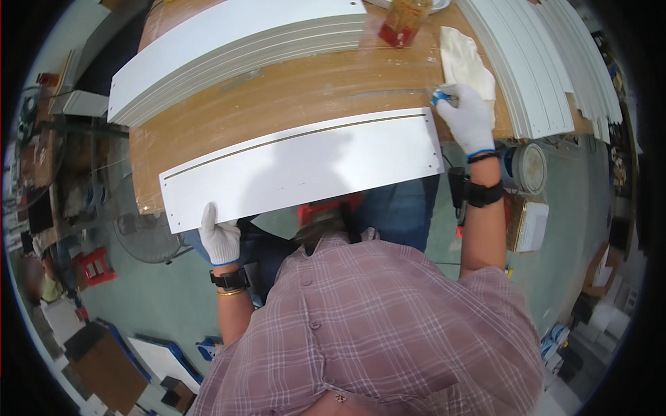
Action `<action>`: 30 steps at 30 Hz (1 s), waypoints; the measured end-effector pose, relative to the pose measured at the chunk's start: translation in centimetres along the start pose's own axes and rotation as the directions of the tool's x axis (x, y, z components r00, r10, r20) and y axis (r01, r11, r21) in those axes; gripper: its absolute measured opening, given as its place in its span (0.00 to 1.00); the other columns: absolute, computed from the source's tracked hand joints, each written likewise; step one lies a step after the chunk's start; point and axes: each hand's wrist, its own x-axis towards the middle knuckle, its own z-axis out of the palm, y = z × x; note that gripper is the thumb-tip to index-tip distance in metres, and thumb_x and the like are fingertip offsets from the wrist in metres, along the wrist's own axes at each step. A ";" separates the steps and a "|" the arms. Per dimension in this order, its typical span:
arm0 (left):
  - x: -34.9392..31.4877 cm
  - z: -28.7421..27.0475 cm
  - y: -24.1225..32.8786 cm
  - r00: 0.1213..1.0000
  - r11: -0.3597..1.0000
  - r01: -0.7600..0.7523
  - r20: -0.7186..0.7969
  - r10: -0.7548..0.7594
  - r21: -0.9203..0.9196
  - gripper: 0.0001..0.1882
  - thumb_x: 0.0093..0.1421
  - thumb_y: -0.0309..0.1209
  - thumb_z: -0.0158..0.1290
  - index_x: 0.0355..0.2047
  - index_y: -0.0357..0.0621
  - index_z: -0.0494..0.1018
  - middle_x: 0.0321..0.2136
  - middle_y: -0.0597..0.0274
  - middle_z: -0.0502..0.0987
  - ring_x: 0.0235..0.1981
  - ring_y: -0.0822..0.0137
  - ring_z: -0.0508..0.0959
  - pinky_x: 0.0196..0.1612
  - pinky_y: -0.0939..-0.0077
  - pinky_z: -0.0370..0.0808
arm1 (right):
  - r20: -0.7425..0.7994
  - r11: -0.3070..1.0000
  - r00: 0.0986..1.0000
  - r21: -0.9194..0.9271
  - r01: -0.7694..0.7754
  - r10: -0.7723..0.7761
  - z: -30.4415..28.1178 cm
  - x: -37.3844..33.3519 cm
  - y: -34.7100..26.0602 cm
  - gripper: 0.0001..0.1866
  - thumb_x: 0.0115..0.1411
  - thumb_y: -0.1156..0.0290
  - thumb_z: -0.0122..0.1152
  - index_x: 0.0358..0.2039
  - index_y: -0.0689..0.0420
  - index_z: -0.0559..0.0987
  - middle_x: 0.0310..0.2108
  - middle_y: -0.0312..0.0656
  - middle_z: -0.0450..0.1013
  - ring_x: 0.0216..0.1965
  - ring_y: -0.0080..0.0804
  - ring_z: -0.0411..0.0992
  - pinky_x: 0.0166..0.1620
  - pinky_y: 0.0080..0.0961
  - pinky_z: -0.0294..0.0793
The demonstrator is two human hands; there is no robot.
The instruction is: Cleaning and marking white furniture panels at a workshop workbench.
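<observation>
A long white panel (pixel 298 170) with a dark groove near its far edge and small holes at its ends lies across the table's front. My left hand (pixel 220 239), in a white knit glove, grips its near edge at the left corner, thumb on top. My right hand (pixel 468 118), also gloved, is just beyond the panel's right end. Its fingers are closed round a small blue thing (pixel 439 97), mostly hidden and of a kind I cannot make out. A cream cloth (pixel 463 59) lies on the table, partly behind that hand.
A stack of white panels (pixel 236 52) lies at the far left of the brown table (pixel 374 90). More long white panels (pixel 517 69) lie at the right. A clear jar with red contents (pixel 404 24) stands at the back. Below right are a round tub (pixel 533 168) and a box (pixel 531 225).
</observation>
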 end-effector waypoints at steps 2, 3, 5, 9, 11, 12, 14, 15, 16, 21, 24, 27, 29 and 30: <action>-0.2 0.3 0.2 0.999 0.998 0.049 0.017 -0.049 -0.038 0.16 0.63 0.27 0.48 0.50 0.36 0.65 0.48 0.55 0.72 0.49 0.59 0.75 0.48 0.65 0.78 | 0.068 0.985 0.995 0.149 -0.082 0.073 -0.8 0.5 -1.0 0.16 0.53 0.67 0.62 0.39 0.64 0.78 0.35 0.48 0.77 0.38 0.37 0.76 0.45 0.27 0.73; -0.4 0.7 0.3 0.999 0.999 0.039 -0.022 -0.040 -0.028 0.16 0.63 0.27 0.48 0.50 0.36 0.65 0.47 0.55 0.72 0.48 0.60 0.75 0.47 0.64 0.79 | 0.110 0.958 0.985 0.244 -0.153 0.129 -1.4 0.6 -1.8 0.17 0.53 0.67 0.63 0.40 0.65 0.78 0.36 0.47 0.78 0.38 0.33 0.76 0.45 0.25 0.73; -0.2 1.2 0.4 0.999 0.998 0.051 -0.009 -0.052 -0.046 0.14 0.63 0.27 0.48 0.49 0.36 0.66 0.47 0.55 0.73 0.47 0.61 0.76 0.47 0.66 0.79 | 0.156 0.917 0.971 0.329 -0.226 0.184 -2.9 0.9 -3.1 0.18 0.53 0.68 0.64 0.42 0.66 0.78 0.36 0.46 0.78 0.38 0.29 0.76 0.45 0.22 0.73; 0.3 0.8 0.6 0.997 0.996 0.071 -0.009 -0.071 -0.045 0.16 0.63 0.28 0.48 0.51 0.35 0.65 0.48 0.54 0.72 0.50 0.59 0.74 0.50 0.61 0.77 | 0.162 0.890 0.985 0.438 -0.130 0.064 -4.3 2.4 -3.6 0.20 0.54 0.70 0.65 0.45 0.68 0.76 0.38 0.44 0.77 0.40 0.25 0.75 0.47 0.20 0.73; 0.8 0.8 0.4 0.997 0.996 0.072 -0.010 -0.072 -0.052 0.17 0.64 0.28 0.48 0.51 0.35 0.65 0.48 0.54 0.72 0.51 0.59 0.73 0.52 0.60 0.75 | 0.122 0.856 0.992 0.507 -0.098 0.041 -5.6 4.2 -3.8 0.20 0.56 0.71 0.63 0.46 0.69 0.75 0.40 0.45 0.77 0.41 0.26 0.75 0.47 0.20 0.73; 1.0 0.8 0.2 0.997 0.997 0.068 -0.030 -0.070 -0.045 0.17 0.64 0.29 0.48 0.52 0.35 0.65 0.48 0.53 0.72 0.52 0.58 0.72 0.53 0.59 0.73 | 0.104 0.847 0.994 0.524 -0.085 0.036 -5.6 5.7 -2.9 0.21 0.55 0.69 0.64 0.47 0.68 0.75 0.40 0.45 0.77 0.41 0.27 0.75 0.45 0.20 0.73; 1.1 1.4 0.2 0.994 0.997 0.052 -0.092 -0.057 -0.049 0.18 0.64 0.30 0.48 0.52 0.37 0.65 0.49 0.52 0.72 0.53 0.57 0.71 0.57 0.57 0.68 | 0.026 0.834 0.992 0.540 -0.118 0.124 -5.0 9.4 -0.7 0.23 0.53 0.68 0.65 0.47 0.68 0.75 0.40 0.46 0.77 0.40 0.27 0.75 0.43 0.19 0.74; 1.3 1.8 0.1 0.988 0.997 0.060 -0.137 -0.065 -0.041 0.17 0.64 0.31 0.48 0.51 0.38 0.66 0.48 0.54 0.72 0.51 0.58 0.73 0.52 0.63 0.72 | -0.011 0.841 0.989 0.527 -0.122 0.150 -4.8 11.7 1.3 0.24 0.52 0.67 0.66 0.47 0.68 0.75 0.40 0.46 0.77 0.40 0.27 0.75 0.43 0.20 0.74; 1.5 2.0 0.2 0.980 0.997 0.066 -0.189 -0.070 -0.027 0.16 0.64 0.32 0.48 0.50 0.39 0.67 0.47 0.55 0.73 0.48 0.60 0.75 0.47 0.68 0.76 | -0.041 0.844 0.983 0.520 -0.130 0.177 -4.3 14.1 3.3 0.25 0.50 0.67 0.66 0.47 0.68 0.75 0.39 0.47 0.77 0.40 0.27 0.75 0.42 0.20 0.74; 1.4 2.5 0.8 0.971 0.991 0.135 -0.201 -0.128 0.020 0.15 0.63 0.35 0.50 0.47 0.42 0.69 0.42 0.61 0.76 0.38 0.67 0.79 0.26 0.88 0.76 | -0.096 0.989 0.989 0.112 -0.098 0.109 -1.5 23.9 7.8 0.26 0.47 0.62 0.64 0.46 0.60 0.77 0.40 0.50 0.77 0.40 0.38 0.76 0.47 0.28 0.73; 1.5 1.9 1.0 0.981 0.993 0.114 -0.162 -0.111 0.012 0.14 0.64 0.34 0.49 0.47 0.41 0.68 0.43 0.60 0.76 0.41 0.65 0.79 0.33 0.81 0.79 | -0.078 0.989 0.987 -0.049 -0.141 0.137 1.1 26.5 5.5 0.23 0.48 0.60 0.62 0.46 0.54 0.78 0.42 0.50 0.76 0.43 0.44 0.75 0.49 0.32 0.72; 1.2 2.4 0.7 0.987 0.998 0.062 -0.150 -0.061 0.002 0.15 0.65 0.33 0.48 0.49 0.39 0.68 0.45 0.57 0.75 0.45 0.62 0.77 0.44 0.71 0.79 | -0.086 0.975 0.982 -0.131 -0.180 0.170 2.6 27.4 3.8 0.20 0.51 0.58 0.61 0.43 0.53 0.78 0.41 0.49 0.76 0.44 0.43 0.74 0.48 0.33 0.72; 1.8 1.0 0.7 0.988 0.996 0.091 -0.127 -0.091 -0.010 0.16 0.65 0.33 0.48 0.49 0.39 0.67 0.46 0.57 0.75 0.46 0.62 0.76 0.46 0.70 0.78 | -0.075 0.967 0.988 -0.208 -0.147 0.134 3.3 27.7 4.7 0.19 0.52 0.58 0.59 0.43 0.51 0.78 0.42 0.48 0.76 0.45 0.44 0.74 0.49 0.33 0.71; 1.9 0.2 0.6 0.988 0.992 0.123 -0.095 -0.125 -0.020 0.16 0.65 0.34 0.48 0.50 0.38 0.67 0.46 0.57 0.74 0.47 0.62 0.76 0.47 0.68 0.77 | -0.070 0.951 0.992 -0.285 -0.119 0.103 3.6 27.7 5.4 0.18 0.53 0.57 0.58 0.43 0.49 0.78 0.43 0.48 0.75 0.46 0.44 0.73 0.50 0.34 0.71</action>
